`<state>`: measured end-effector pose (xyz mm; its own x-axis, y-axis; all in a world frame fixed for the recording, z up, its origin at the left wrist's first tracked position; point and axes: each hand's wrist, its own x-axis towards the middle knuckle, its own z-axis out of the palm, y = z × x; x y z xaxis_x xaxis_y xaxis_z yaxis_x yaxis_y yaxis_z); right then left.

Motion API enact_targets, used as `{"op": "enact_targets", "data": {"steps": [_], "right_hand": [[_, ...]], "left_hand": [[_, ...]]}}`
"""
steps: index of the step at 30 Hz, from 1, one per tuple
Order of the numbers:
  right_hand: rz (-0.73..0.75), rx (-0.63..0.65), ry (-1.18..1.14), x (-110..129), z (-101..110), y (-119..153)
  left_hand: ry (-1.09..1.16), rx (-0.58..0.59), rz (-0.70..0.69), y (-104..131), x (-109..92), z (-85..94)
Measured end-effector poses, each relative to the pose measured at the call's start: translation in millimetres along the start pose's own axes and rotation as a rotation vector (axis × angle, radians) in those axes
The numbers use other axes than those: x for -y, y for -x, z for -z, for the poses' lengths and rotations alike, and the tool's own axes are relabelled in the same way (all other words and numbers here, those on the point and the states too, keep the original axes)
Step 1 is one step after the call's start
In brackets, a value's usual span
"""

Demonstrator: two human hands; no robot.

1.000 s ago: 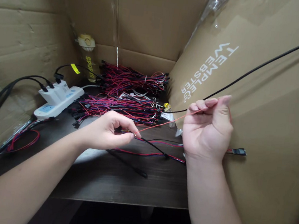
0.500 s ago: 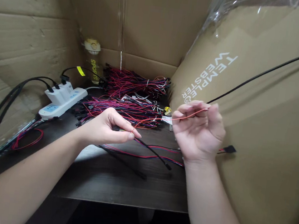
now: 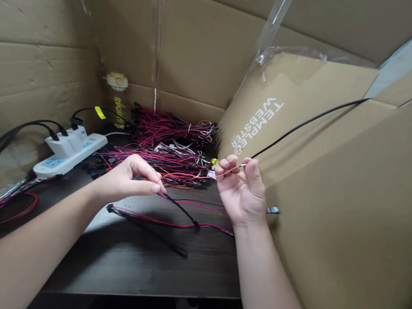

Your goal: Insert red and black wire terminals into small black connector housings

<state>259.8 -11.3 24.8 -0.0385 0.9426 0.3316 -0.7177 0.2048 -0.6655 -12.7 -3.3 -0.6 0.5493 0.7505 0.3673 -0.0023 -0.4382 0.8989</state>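
Note:
My left hand (image 3: pixel 140 177) is closed in a pinch on a thin orange-red wire (image 3: pixel 184 176). A short black sleeved lead (image 3: pixel 181 208) slants down to the right from the same fingertips. The wire runs across to my right hand (image 3: pixel 241 191), which is raised, palm toward me, with thumb and forefinger pinched on it. A small white tip shows between those fingers. Below and behind the hands, loose red and dark wires (image 3: pixel 179 225) lie on the dark table (image 3: pixel 132 275), and a connector (image 3: pixel 273 210) pokes out beyond my right wrist.
Bundles of red and black wires (image 3: pixel 172 126) lie at the back, beside a bottle with a yellow cap (image 3: pixel 117 81). A white power strip (image 3: pixel 72 156) with plugs sits left. Cardboard walls (image 3: pixel 192 44) enclose the table. A black cable (image 3: pixel 306 121) crosses the right side.
The camera view has tilted up and turned right, so most things appear further left. Both hands keep their pinches on the wire; a white tip now shows at my right fingertips.

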Motion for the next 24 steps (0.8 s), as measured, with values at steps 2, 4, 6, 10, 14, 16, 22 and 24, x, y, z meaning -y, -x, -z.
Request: {"op": "enact_targets", "data": {"steps": [2, 4, 6, 10, 14, 16, 22, 24], "right_hand": [[-0.002, 0.036, -0.024, 1, -1, 1], [-0.003, 0.041, -0.073, 1, -3, 2], [-0.007, 0.024, -0.098, 1, -4, 1], [0.047, -0.053, -0.034, -2, -2, -3], [0.098, -0.094, 0.027, -4, 2, -6], [0.103, -0.088, 0.032, -2, 3, -6], [0.111, -0.122, -0.003, 2, 0, -6], [0.117, -0.149, 0.000, 2, 0, -6]], "left_hand": [[0.000, 0.014, 0.005, -1, -3, -1.5], [0.019, 0.006, 0.014, -1, -4, -2.0], [0.037, -0.010, 0.015, -1, -2, -1.5], [0.028, -0.047, 0.024, -1, 2, -0.3], [-0.006, -0.085, 0.037, -2, 2, -0.5], [-0.018, -0.097, 0.041, -1, 3, -0.1], [0.026, -0.039, -0.066, 2, 8, 4.9], [0.030, -0.013, -0.097, 2, 10, 6.5]]}}
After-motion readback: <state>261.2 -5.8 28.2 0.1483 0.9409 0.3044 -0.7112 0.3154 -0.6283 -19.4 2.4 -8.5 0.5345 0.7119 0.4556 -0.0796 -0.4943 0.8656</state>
